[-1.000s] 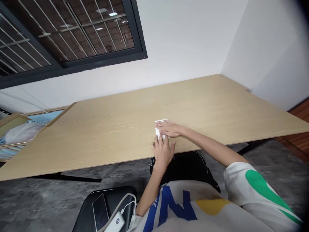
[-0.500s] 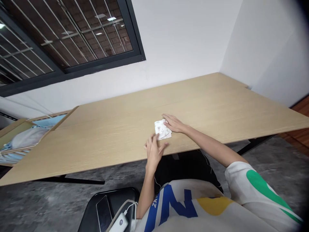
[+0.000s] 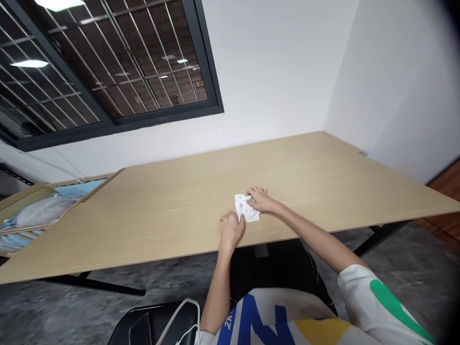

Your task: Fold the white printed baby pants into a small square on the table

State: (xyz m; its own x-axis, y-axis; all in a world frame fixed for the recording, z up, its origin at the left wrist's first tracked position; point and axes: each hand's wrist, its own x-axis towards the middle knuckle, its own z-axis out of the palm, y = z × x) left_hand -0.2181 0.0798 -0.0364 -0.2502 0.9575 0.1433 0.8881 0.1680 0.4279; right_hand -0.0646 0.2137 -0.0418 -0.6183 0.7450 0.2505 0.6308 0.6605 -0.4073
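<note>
A small folded white cloth [image 3: 243, 207] with a faint print lies on the wooden table, close to its front edge. At its lower left corner, my left hand [image 3: 232, 230] has curled fingers, with the thumb against the cloth's edge. My right hand [image 3: 261, 199] grips the upper right part of the cloth, thumb on top and fingers bent at the far side. The layers look slightly fanned out at the lower right. Both hands partly cover the cloth.
The long wooden table [image 3: 172, 206] runs along a white wall below a barred window [image 3: 158, 62]. At the left stands a wooden crib-like box [image 3: 53, 223] with blue and white fabric. A black chair [image 3: 122, 326] holding a dark phone [image 3: 141, 331] and a white cable is below.
My left fingers have curled in and the thumb has come onto the cloth's corner. My right fingers have bent, and the cloth's top edge is now rumpled. The camera view has tilted upward.
</note>
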